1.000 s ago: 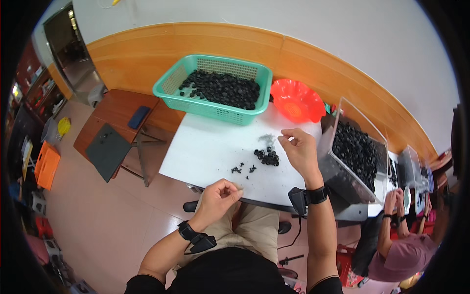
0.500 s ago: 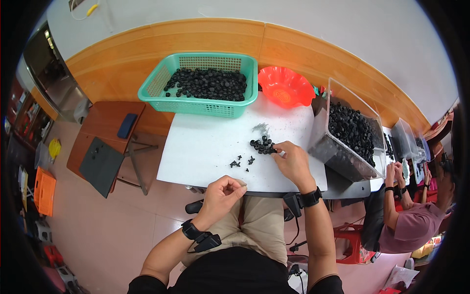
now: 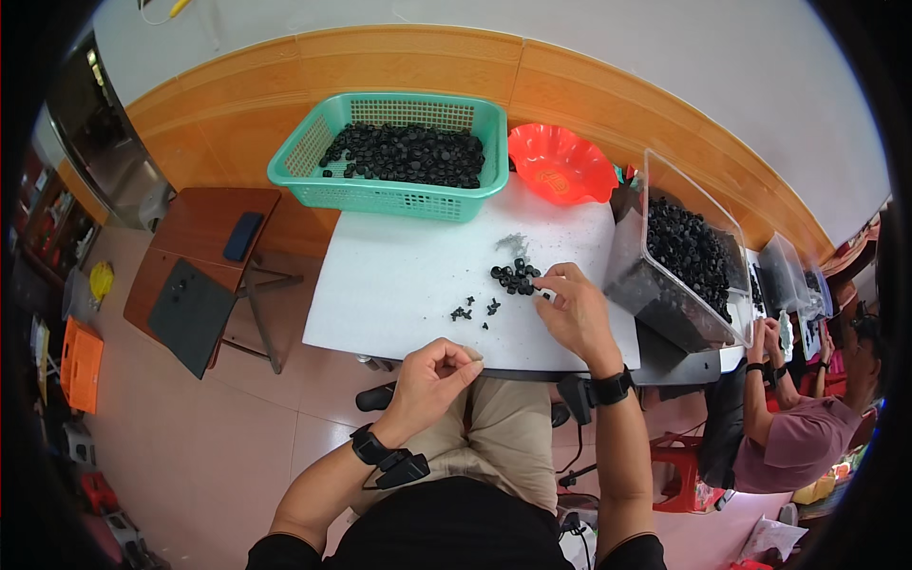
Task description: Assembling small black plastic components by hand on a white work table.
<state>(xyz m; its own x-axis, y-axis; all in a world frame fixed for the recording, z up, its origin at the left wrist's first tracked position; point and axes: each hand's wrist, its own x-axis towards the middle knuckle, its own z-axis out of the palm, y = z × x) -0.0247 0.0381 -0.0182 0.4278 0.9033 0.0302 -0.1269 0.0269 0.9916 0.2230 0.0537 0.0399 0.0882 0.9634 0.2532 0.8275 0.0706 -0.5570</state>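
Observation:
On the white tabletop lies a small heap of black round caps (image 3: 516,276). My right hand (image 3: 581,318) reaches to the heap's right side, its index fingertip at the nearest caps and thumb and finger apart. Left of that hand, several tiny black pronged pieces (image 3: 462,312) are scattered on the white sheet. My left hand (image 3: 435,382) is closed in a pinch at the table's front edge; whatever it may hold is too small or hidden to name. Both wrists wear black straps with a small box.
A green basket (image 3: 399,199) of black caps stands at the back left, beside a red scalloped bowl (image 3: 562,163). A clear bin (image 3: 655,290) full of black parts is at the right. Left stands a brown folding table (image 3: 204,214); a co-worker (image 3: 793,442) sits far right.
My right hand's thumb and index finger have parted slightly at the heap. My left hand stays pinched in nearly the same place. The view has shifted a little.

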